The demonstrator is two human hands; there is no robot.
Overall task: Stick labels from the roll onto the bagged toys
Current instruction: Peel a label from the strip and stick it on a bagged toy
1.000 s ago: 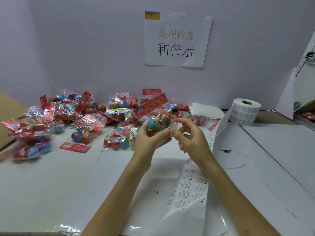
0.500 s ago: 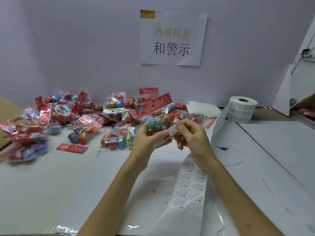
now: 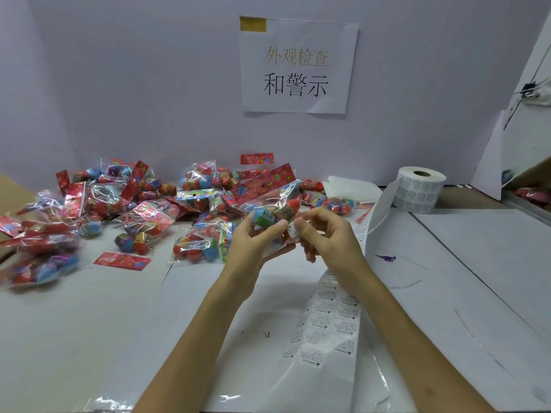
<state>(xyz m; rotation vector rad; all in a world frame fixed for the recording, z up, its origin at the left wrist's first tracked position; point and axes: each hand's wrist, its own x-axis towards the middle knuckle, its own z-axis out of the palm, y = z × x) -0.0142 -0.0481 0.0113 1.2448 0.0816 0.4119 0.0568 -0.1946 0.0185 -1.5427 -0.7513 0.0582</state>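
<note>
Hands at centre, raised above the bench (image 3: 89, 338): my left hand (image 3: 253, 245) grips a bagged toy (image 3: 277, 208) from below, fingers curled round its clear wrap; my right hand (image 3: 326, 238) pinches a small white label (image 3: 292, 230) against the bag's near edge. Label roll (image 3: 419, 189) stands at far right, its strip (image 3: 328, 326) trailing toward me. Other bagged toys (image 3: 134, 204) lie heaped at rear left.

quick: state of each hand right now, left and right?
Left hand: closed, holding the bagged toy.
Right hand: closed, pinching a label at the bag.
</note>
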